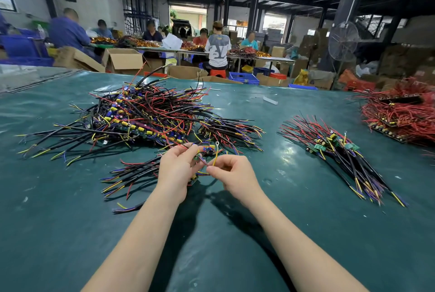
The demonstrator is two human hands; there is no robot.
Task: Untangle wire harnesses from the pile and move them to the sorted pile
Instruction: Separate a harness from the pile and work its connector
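Over green table (306, 200), left fingers (186, 148) and right fingers (217, 167) pinch harness (215, 154).

1. We are looking from one head-worn camera, facing forward and down over the green desk (70, 197).
2. We are viewing the left grip (175, 169) and right grip (237, 176) from close, centrally.

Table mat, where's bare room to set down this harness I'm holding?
Bare mat for the harness runs between the tangled pile and the sorted pile, and along the near edge. Crowded: left of your left hand, where loose harnesses sprawl, and far right by the red pile.
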